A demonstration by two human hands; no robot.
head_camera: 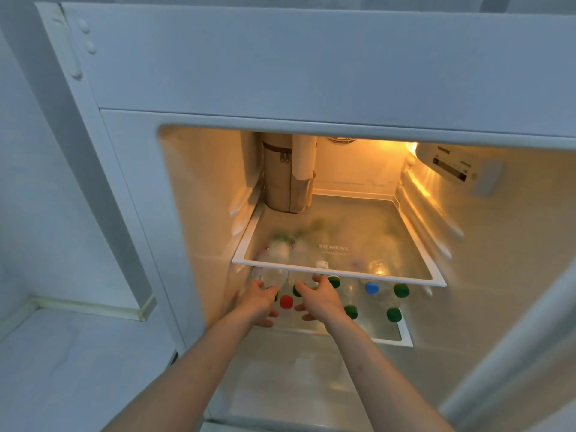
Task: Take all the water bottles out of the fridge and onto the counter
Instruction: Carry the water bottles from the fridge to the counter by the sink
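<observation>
Setting: domestic kitchen. Evidence: white household fridge (311, 73), door open, interior lit by a warm lamp (411, 147) at upper right; control panel (452, 165) on the inner wall. Glass shelf (336, 238) with white trim, printed brand name; a second shelf (402, 333) below carrying clear plastic bottles (383, 291) with green, blue and red caps. Tan zipped pouch (280, 179) at the back left corner. Pale counter surface (71, 363) adjoining the fridge on the left, meeting a plain wall (40, 198).
</observation>
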